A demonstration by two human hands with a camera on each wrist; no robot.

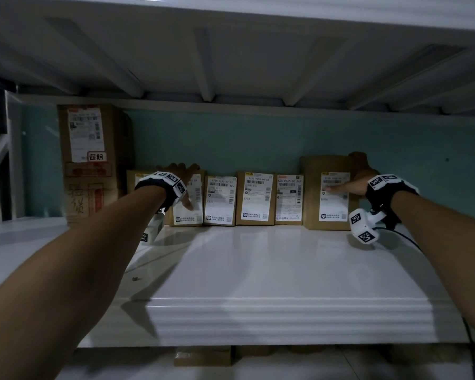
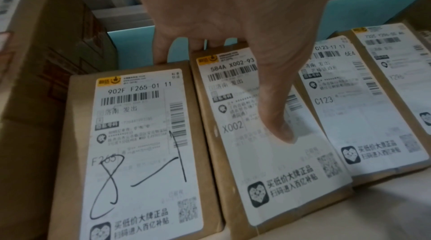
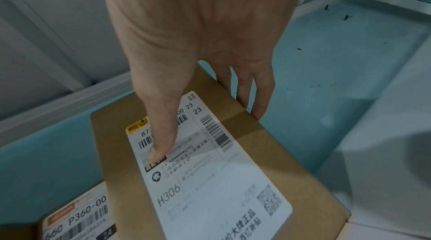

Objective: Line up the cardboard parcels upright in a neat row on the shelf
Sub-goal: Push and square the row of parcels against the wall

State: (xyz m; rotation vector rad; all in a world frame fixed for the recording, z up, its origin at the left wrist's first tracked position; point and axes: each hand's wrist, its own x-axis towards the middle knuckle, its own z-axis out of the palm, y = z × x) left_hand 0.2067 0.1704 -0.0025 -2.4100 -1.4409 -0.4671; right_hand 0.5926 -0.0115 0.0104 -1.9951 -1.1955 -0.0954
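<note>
I have my right hand [image 1: 359, 179] clamped on the stiff, light-looking end parcel [image 1: 328, 193] at the row's right, far on the shelf [image 1: 258, 270], thumb on label, fingers over its top edge, while my left hand [image 1: 182, 185] likewise pinches the X002 parcel [image 2: 268, 133].

Both arms are reaching forward; the left hand [image 1: 182, 185] is curling fingers over a parcel [image 2: 263, 133], thumb pressing its front, while the right hand [image 1: 357, 174] is gripping another parcel [image 3: 210, 179] likewise (thumb on the label).
</note>
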